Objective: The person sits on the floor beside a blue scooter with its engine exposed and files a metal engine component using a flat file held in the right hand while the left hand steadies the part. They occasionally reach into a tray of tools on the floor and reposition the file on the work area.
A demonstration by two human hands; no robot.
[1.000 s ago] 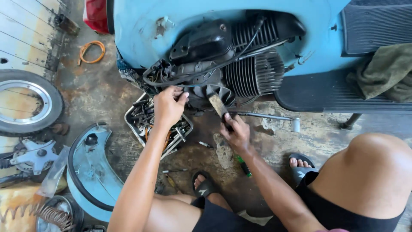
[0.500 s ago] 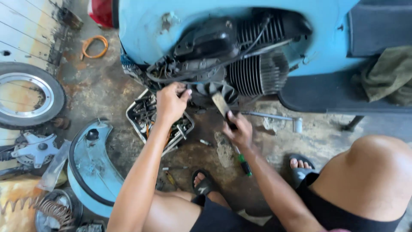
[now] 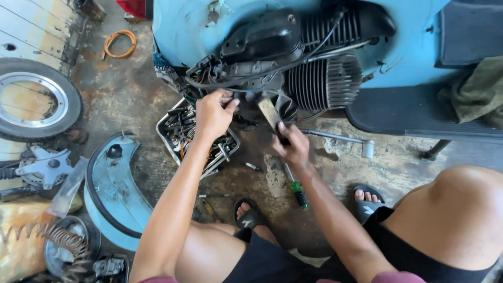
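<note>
The blue scooter body (image 3: 188, 31) fills the far side, its black engine (image 3: 283, 57) exposed just beyond my hands. Left of me a wheel (image 3: 36, 99) lies flat on the stained floor (image 3: 131, 94), with a blue side panel (image 3: 112, 188) nearer. A tray of tools (image 3: 181, 133) sits under my left forearm. My left hand (image 3: 212, 112) is curled against the engine wiring; my right hand (image 3: 291, 147) is clamped on a flat-bladed tool (image 3: 270, 112) angled into the engine. A green-handled screwdriver (image 3: 296, 187) lies near my right wrist.
</note>
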